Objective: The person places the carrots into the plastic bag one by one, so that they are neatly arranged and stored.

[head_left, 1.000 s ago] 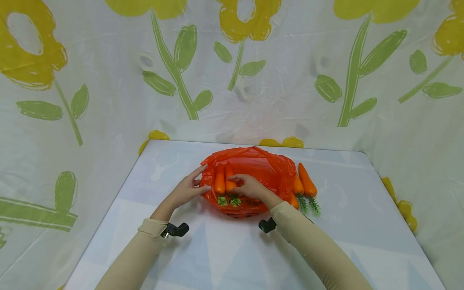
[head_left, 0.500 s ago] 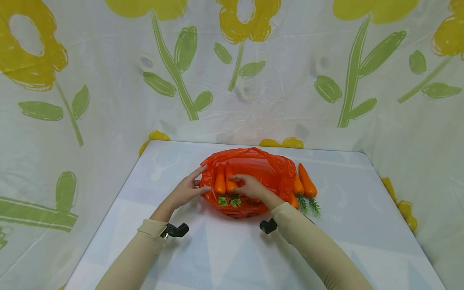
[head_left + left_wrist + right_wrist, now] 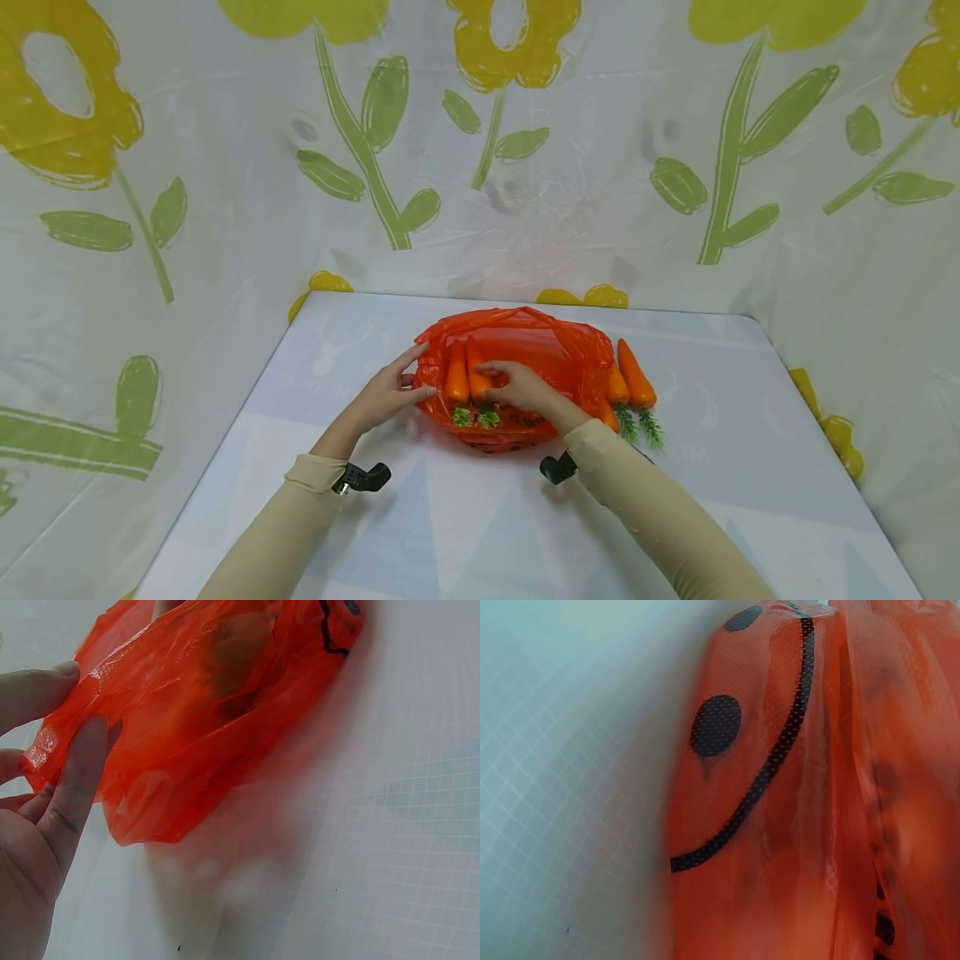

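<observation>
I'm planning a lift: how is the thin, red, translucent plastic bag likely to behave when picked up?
The red plastic bag would likely be floppy, being creased and wrinkled all over. It looks thin and see-through, so it is probably light in itself. The two orange, tapered carrots inside might slide out, since it gapes open.

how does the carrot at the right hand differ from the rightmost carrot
The right hand touches the first carrot; the rightmost carrot is untouched. The first carrot lies inside the red bag, the rightmost carrot outside. The first carrot's leaves look shorter than the rightmost carrot's. Both are orange.
</observation>
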Motion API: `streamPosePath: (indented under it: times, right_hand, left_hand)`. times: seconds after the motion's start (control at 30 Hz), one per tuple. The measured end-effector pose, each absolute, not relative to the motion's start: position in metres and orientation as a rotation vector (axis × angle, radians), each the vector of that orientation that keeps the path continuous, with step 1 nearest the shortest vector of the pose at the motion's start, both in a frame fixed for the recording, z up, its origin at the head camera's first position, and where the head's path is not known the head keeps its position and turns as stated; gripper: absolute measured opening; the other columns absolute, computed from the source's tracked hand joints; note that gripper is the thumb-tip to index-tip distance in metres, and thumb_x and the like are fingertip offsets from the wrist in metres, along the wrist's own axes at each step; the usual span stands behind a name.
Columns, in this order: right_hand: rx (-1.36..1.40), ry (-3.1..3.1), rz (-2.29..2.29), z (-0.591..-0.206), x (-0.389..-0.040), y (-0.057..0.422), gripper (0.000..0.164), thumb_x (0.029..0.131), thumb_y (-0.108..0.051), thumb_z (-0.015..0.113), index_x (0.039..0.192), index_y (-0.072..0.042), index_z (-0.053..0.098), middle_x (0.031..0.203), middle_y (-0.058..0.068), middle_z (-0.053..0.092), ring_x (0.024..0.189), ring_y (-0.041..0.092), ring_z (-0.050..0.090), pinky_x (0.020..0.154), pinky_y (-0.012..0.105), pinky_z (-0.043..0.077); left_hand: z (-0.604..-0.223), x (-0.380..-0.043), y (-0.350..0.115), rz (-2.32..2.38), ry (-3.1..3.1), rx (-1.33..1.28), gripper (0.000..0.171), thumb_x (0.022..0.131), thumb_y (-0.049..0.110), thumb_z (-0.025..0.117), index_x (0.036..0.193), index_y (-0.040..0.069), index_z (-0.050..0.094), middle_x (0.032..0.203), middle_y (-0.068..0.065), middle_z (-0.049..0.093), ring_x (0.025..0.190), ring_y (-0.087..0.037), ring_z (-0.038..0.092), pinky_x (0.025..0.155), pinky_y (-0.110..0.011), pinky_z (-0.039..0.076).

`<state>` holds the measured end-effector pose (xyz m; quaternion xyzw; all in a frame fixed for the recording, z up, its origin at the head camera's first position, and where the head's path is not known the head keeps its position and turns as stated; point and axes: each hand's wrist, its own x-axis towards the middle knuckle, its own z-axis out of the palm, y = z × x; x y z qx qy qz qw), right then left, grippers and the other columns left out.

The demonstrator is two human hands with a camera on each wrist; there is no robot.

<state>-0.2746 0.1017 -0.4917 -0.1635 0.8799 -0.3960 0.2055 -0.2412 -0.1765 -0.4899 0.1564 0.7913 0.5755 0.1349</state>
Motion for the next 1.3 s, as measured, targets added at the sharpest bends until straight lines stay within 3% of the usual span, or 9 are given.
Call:
streamPosePath:
  times: [0.57,1.3]
  right_hand:
    - [-0.486,2.480,-1.112,-0.483,-0.267,0.111,0.047,0.096,-0.027,0.073,0.142,-0.025,0.061,0.135,0.004,0.062,0.126,0.028,0.055,0.102,0.049,0.051]
    - [-0.536,2.453,-1.163,-0.467,-0.254,0.137,0.046,0.099,-0.024,0.069,0.144,-0.020,0.060,0.135,0.011,0.061,0.097,0.021,0.061,0.084,0.035,0.058]
  left_hand:
    - [-0.490,-0.242,-0.177,1.658,2.298,0.450,0.084,0.096,0.018,0.073,0.163,0.013,0.023,0.167,-0.015,0.021,0.126,-0.038,0.059,0.097,-0.040,0.055]
    - [-0.493,-0.243,-0.178,1.639,2.328,0.444,0.084,0.095,0.019,0.074,0.163,0.013,0.024,0.167,-0.015,0.020,0.125,-0.039,0.060,0.098,-0.044,0.055]
